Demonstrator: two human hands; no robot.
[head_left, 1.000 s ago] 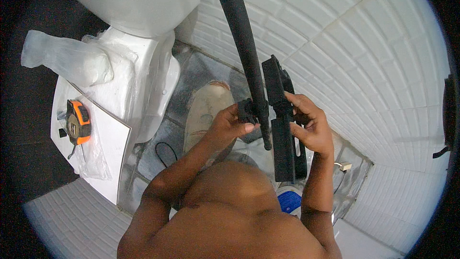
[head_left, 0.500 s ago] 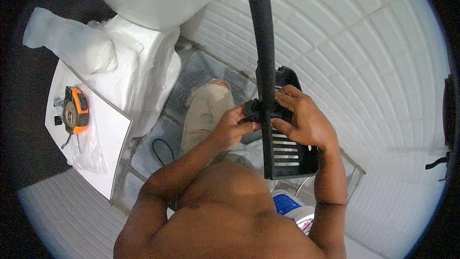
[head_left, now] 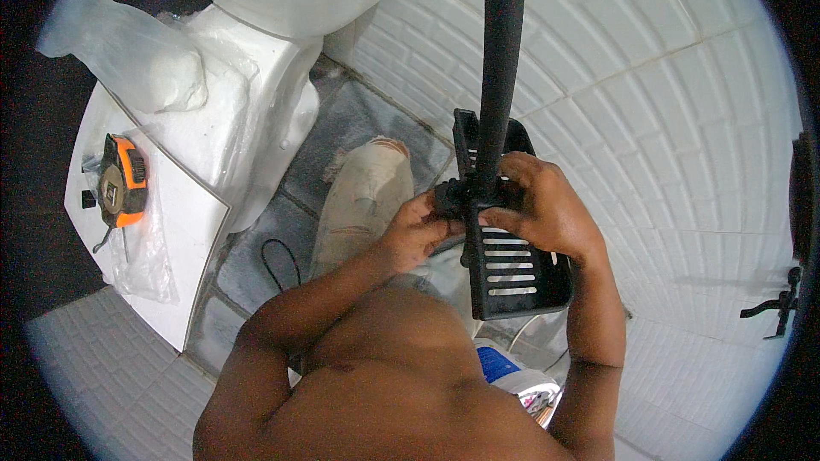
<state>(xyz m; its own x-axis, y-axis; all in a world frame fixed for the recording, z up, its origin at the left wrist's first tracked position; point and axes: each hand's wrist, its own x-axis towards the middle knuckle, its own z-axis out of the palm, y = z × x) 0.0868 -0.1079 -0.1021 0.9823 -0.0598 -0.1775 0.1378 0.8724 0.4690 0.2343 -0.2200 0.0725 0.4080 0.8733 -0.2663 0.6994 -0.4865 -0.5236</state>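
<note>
A black slotted shower caddy [head_left: 523, 280] is in front of me, against a dark upright pole [head_left: 500, 51]. Where pole and caddy meet there is a black clamp [head_left: 465, 192]. The fingers of my left hand [head_left: 417, 237] are pinched round the clamp's left end, like a knob. From the other side my right hand [head_left: 551, 209] grips the clamp and the caddy's inner edge, its thumb below and fingers above. The fingertips of both hands are partly hidden by the black parts.
At left, a white toilet [head_left: 273, 111] stands with a plastic bag [head_left: 128, 43] on it. Next to it an orange and black tape measure [head_left: 122, 181] lies on a white board [head_left: 184, 269]. A black cable loop [head_left: 280, 260] rests on grey tiles. A blue and white tub [head_left: 504, 367] is below.
The pole's upper part has swung to the right, and more of the caddy's back edge shows above the clamp. Both hands keep their hold. My view has shifted slightly.
</note>
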